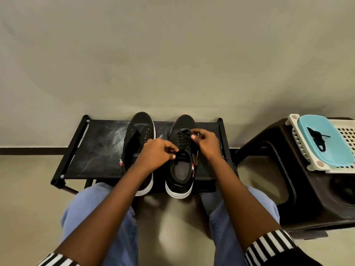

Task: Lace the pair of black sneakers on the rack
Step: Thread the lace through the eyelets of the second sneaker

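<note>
Two black sneakers stand side by side on the top shelf of a low black rack (99,150), toes toward the wall, heels toward the seated person; the right sneaker (181,166) carries a black lace (181,138) crossed through its eyelets up most of the front, while the left sneaker (137,139) shows bare eyelets and no lace at all.

The left hand (158,154) sits over the gap between the shoes with its fingers curled, pinching what appears to be one lace end near the tongue of the right sneaker; the right hand (206,144) is likewise curled, thumb and fingers pinching the other end above the upper eyelets; neither hand is slack or flat.

As a judgement, roughly half the job is in hand; the right sneaker looks close to fully laced, with only the topmost eyelets or a final tightening left, though the hands hide the last rows so I cannot tell exactly; the left sneaker is wholly undone.

A second black lace (318,140) lies on a light blue lid (334,150) resting on a white basket (345,135) atop a dark stool (288,169) to the right, well apart from the rack; that lace is presumably meant for the left sneaker.
</note>
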